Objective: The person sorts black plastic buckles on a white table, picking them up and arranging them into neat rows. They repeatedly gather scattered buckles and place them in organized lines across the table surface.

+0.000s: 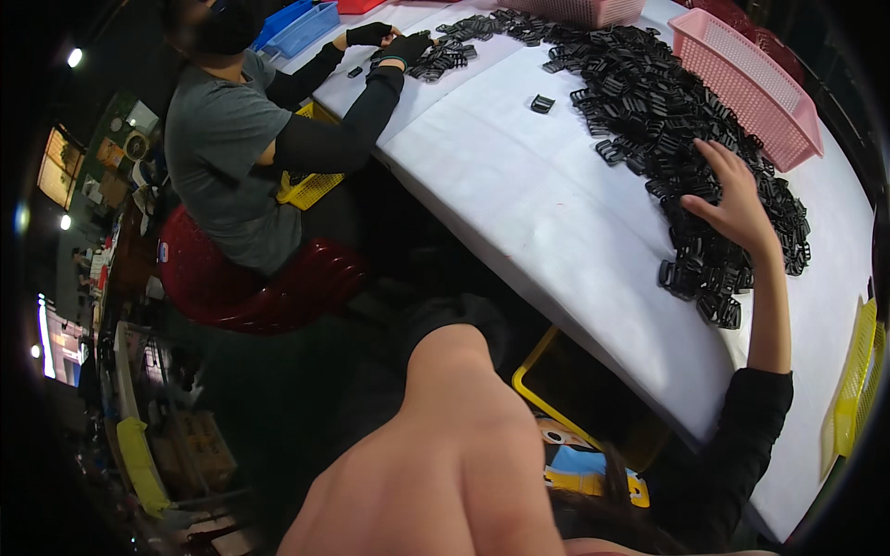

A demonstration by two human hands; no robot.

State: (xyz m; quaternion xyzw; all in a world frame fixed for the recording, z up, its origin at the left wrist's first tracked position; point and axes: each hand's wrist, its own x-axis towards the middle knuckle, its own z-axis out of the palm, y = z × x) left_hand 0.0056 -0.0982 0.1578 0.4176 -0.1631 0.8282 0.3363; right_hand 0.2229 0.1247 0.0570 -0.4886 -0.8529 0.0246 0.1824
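My right hand [737, 204] reaches over a long heap of black plastic strap buckles [640, 93] on the white-covered table. Its fingers and thumb are spread, with nothing seen in them. Whether the fingertips touch the buckles I cannot tell. My left hand [426, 454] is raised very close to the view, large at the lower middle; its back and wrist show, while its fingers are out of the picture. One single buckle [542, 104] lies apart from the heap on the white cover.
A pink basket [751, 93] stands behind the heap, another pink basket [593, 11] at the far edge. At left a seated co-worker [232, 139] in black gloves handles buckles. Yellow baskets [320, 185] sit below the table edge; a yellow basket [858, 380] is far right. Blue trays [301, 28] stand far left.
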